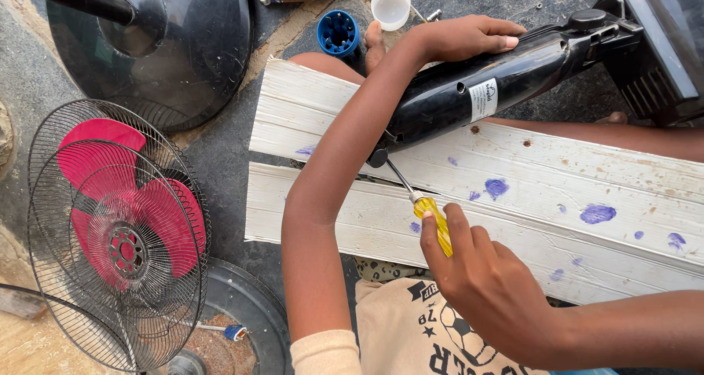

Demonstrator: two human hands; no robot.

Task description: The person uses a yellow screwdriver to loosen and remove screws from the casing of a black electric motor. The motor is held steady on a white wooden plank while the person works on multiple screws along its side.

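left hand (458, 38) lies flat over the upper end of a black fan column (484, 89), fingers spread along it, pinning it down rather than wrapped round it. right hand (488, 283) is closed on a yellow-handled screwdriver (433, 221); the shaft runs up and left to the column's lower end, tip at or very near a small black fitting (378, 156) there. can't tell if the tip is seated in a screw head; the forearm crosses just beside it.

column lies slantwise across two white boards (587, 177) with blue paint smudges, which serve as a bench across the person's knees. its upper end meets a black housing (653, 45) at the top right corner.

about the place: a wire fan grille (66, 272) with a red blade (139, 214) behind it, lower left; a black round base (183, 52) upper left; a blue cap (338, 32) and a white cup (390, 5) on the ground just beyond the boards, near the left hand.

judged step: working a screw at the column's foot, mid-turn or just setting the tip. judged need for the next move: tip square in the slot, steady push along the shaft, left hand pressing so the column doesn't roll on the boards. a slip would send the tip toward the left forearm.
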